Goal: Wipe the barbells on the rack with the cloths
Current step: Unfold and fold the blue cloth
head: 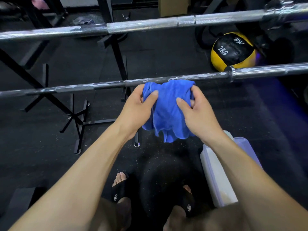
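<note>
**Blue cloth bunched in both hands at the lower bar**

Blue and soft, the cloth (168, 107) is gathered between both hands just in front of the lower barbell (103, 86). The left hand (138, 105) curls round its left side with the thumb laid across the front folds. The right hand (198, 112) grips the right side, forefinger pressed into the fabric and the other fingers tucked behind. Neither hand has any slack in it; both are closed on the cloth.

The cloth looks light and limp. Its lower edge hangs in loose folds below the hands, and its upper edge touches, or nearly touches, the bar. It should wrap round a bar easily, but it needs to be bunched or folded into a pad to give firm pressure. A grip with the palm over the bar and the cloth between seems best.

The lower barbell runs across the view, dark and streaked with white patches that look like chalk, with a collar and shiny sleeve (266, 70) to the right. It is stiff and heavy and should stay put while rubbed. Its rough grip sections may catch the fabric, so short strokes may suit those parts.

Beyond it lies the upper barbell (150, 26), silver, well apart from the hands and not being touched. A yellow and black ball (233, 50) sits on the floor (183, 52) between the two bars. A plastic box (216, 172) stands by the right forearm.
</note>
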